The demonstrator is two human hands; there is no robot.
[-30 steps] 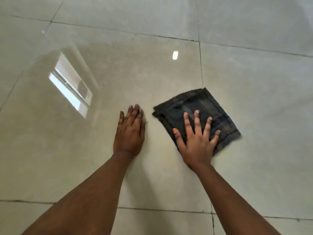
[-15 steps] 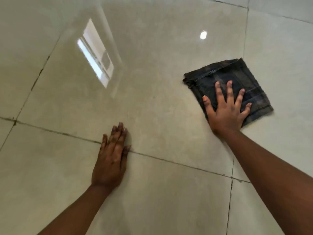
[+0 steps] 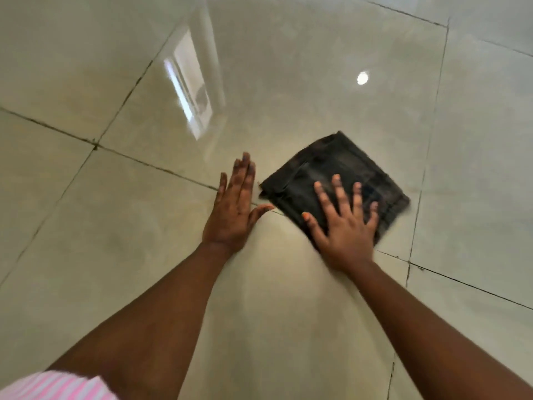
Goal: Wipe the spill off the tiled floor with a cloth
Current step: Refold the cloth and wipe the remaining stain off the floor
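A dark folded cloth [image 3: 334, 180] is laid flat on the glossy tiled floor [image 3: 288, 313], set as a diamond just right of the frame's centre, with one corner turned to 12 o'clock and its edges softened by blur. The right hand [image 3: 344, 226] is pressed palm-down on the cloth's lower half; its fingers [image 3: 336, 187] are spread wide and pointed toward 12 o'clock, the thumb angled out toward 10 o'clock, and nothing is gripped or pinched. The heel of that hand is placed at the cloth's 6 o'clock corner. The left hand [image 3: 233, 209] is laid flat on the bare tile at the cloth's 9 o'clock side, just beside it; its four fingers are held close together and pointed toward 12 o'clock, while the thumb is stretched out toward 3 o'clock, its tip close to the cloth's lower left edge, though contact cannot be told. A dark grout line [image 3: 161, 168] is seen running under both the left hand and the cloth. No spill can be made out on the shiny surface. A window's bright reflection [image 3: 189, 88] is carried on the tile toward 11 o'clock from the cloth, and a small round light spot [image 3: 362, 78] toward 12 o'clock. A pink striped sleeve [image 3: 54, 386] is visible at the frame's lower left corner.
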